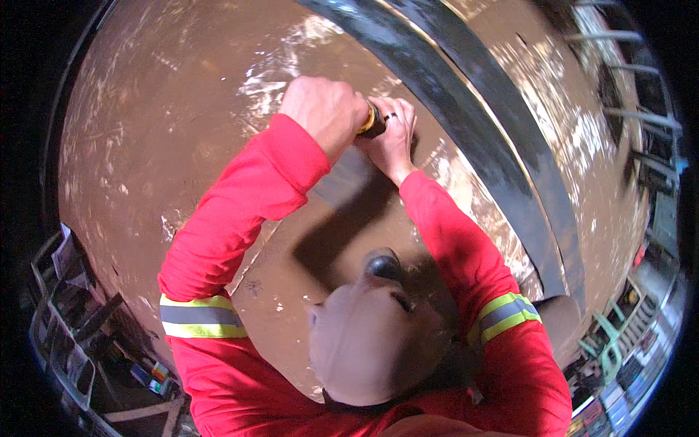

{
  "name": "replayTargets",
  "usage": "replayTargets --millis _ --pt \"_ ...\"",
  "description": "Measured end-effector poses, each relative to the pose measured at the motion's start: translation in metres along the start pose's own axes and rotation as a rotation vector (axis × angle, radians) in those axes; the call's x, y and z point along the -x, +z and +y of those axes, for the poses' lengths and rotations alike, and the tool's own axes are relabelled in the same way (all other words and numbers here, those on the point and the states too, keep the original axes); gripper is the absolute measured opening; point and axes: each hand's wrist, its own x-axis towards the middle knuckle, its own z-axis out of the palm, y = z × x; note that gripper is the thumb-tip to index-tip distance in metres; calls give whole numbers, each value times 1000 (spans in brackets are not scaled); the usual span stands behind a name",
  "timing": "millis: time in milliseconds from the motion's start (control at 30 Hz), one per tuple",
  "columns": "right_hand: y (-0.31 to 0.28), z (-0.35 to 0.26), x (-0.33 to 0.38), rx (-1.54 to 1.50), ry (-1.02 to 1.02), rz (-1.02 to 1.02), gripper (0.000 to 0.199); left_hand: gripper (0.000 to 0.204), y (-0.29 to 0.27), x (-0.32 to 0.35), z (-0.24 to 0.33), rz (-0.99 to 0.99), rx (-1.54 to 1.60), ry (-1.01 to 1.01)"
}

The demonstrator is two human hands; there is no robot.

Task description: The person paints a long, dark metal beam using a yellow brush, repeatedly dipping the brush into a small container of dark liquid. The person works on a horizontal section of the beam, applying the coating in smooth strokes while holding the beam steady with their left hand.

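Observation:
My left hand (320,105) is closed in a fist around a small black-and-yellow object (372,120). Only its end shows between my hands, so I cannot make out its kind. Close beside it, my right hand (391,138) has its fingers curled against the same object, with a dark ring on one finger. Both hands are held together out in front of me, above a wet-looking brown surface (182,138). Red sleeves with reflective bands cover my arms.
Two long dark strips (466,95) curve past my right hand. Below my hands are my brown-clad leg (364,342) and a dark boot tip (383,264). Metal frames (69,335) stand at the left edge; a green chair (615,335) stands at the right.

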Motion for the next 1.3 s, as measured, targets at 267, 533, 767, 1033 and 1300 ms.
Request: replayTargets --millis 267,533,767,1033,1300 --pt "-132 58 97 47 41 121 71 9 -15 -22 160 15 40 234" --pt "-266 123 205 44 114 218 74 15 -25 -56 337 -104 -40 287" --pt "-323 174 264 -55 192 298 65 27 -30 -56 385 -260 359 7" --pt "-337 183 283 -171 213 270 64 21 0 6 410 -93 779 -229" --pt "-318 200 295 -174 278 271 64 20 49 32 413 41 993 -347"
